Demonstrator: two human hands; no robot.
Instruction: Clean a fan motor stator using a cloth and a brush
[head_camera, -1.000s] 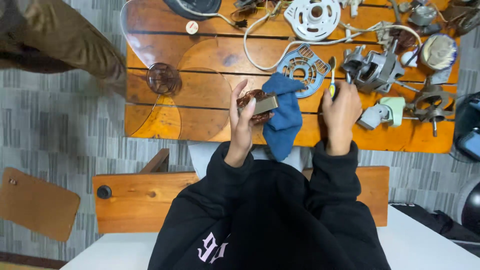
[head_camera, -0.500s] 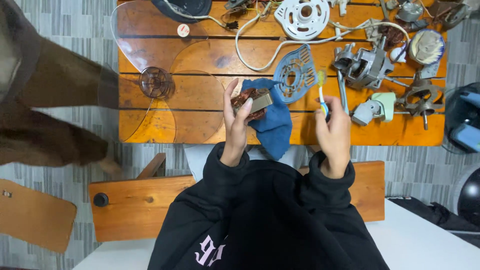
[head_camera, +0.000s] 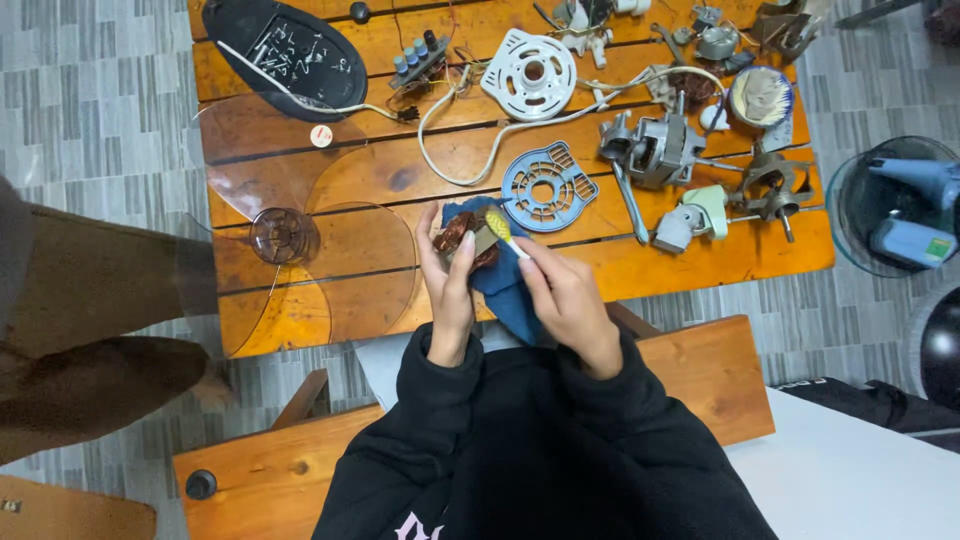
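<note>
The left hand (head_camera: 450, 280) holds a small motor winding (head_camera: 466, 238) — copper-brown coils on a grey core — its fingers curled round it from the left, above the near edge of the wooden counter (head_camera: 700, 262). The right hand (head_camera: 565, 300) pinches a toothbrush (head_camera: 500, 226) with a yellow-green head between thumb and fingers, the bristles touching the winding. A blue cloth (head_camera: 503, 285) lies under both hands. Just beyond sits a round blue-grey vented cover (head_camera: 546, 186); farther back, a white round housing (head_camera: 530, 74). To the left lies a clear fan blade (head_camera: 285, 235), with a small round white-and-red sticker (head_camera: 321, 136) near its rim.
</note>
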